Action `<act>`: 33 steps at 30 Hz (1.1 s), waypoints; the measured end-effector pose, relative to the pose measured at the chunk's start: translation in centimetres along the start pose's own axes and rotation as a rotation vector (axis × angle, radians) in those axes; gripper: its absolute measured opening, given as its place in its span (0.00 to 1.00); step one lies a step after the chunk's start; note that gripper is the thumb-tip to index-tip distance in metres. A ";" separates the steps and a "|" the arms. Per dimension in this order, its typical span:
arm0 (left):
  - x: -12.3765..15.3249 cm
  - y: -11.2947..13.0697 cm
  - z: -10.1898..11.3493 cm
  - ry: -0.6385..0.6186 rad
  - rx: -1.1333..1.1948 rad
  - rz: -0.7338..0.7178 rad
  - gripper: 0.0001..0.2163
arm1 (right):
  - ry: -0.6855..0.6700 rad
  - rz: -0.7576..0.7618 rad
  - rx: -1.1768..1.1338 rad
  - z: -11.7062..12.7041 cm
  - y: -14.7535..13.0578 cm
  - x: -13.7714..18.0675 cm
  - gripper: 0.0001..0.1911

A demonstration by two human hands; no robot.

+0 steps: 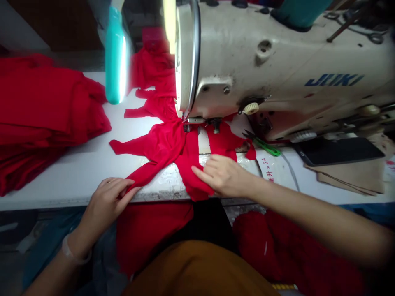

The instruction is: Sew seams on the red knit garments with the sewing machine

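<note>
Red fabric pieces [166, 142] lie bunched under the needle area of a sewing machine [247, 53]. Near the table's front edge, my left hand [109, 199] pinches the end of one red strip between thumb and fingers. My right hand [224, 176] grips the edge of another part of the red fabric, just in front of the presser foot [187, 127]. Its thumb lies on top of the cloth, and the other fingers are curled. The fabric spreads from both hands up to the needle and on behind it.
A tall stack of red fabric [46, 111] stands at the left. Green-handled scissors [267, 146] lie right of the needle. Further right, a black phone [342, 151] rests on brown paper [354, 176]. A lit teal lamp [114, 57] hangs at upper left. More red cloth [277, 246] is below the table.
</note>
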State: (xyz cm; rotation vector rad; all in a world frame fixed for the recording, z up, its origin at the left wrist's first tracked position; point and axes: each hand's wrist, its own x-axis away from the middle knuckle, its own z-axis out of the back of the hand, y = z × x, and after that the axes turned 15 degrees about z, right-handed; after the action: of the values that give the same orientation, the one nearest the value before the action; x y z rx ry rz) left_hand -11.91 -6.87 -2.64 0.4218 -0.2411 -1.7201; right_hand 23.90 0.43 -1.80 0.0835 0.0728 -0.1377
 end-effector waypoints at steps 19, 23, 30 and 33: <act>-5.0 6.8 -6.6 -0.043 -0.138 -0.032 0.09 | -0.343 -0.392 -0.178 1.1 -8.5 -3.7 0.09; -4.8 5.8 -5.9 0.004 -0.157 -0.150 0.13 | -0.525 -0.213 -0.555 -0.7 -10.7 -2.2 0.05; -1.1 6.5 -3.3 0.096 -0.006 -0.621 0.10 | 0.264 -0.402 -0.215 0.0 -10.1 -3.7 0.14; 0.2 7.2 -2.9 0.094 0.058 -0.642 0.08 | 0.454 -0.260 -0.068 0.0 -9.8 -4.1 0.16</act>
State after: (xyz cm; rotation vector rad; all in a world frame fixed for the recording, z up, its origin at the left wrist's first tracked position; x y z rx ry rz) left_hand -4.26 -8.26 -2.55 0.6709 -0.0874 -2.3157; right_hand 18.46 -8.67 -2.29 0.0356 0.5420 -0.3747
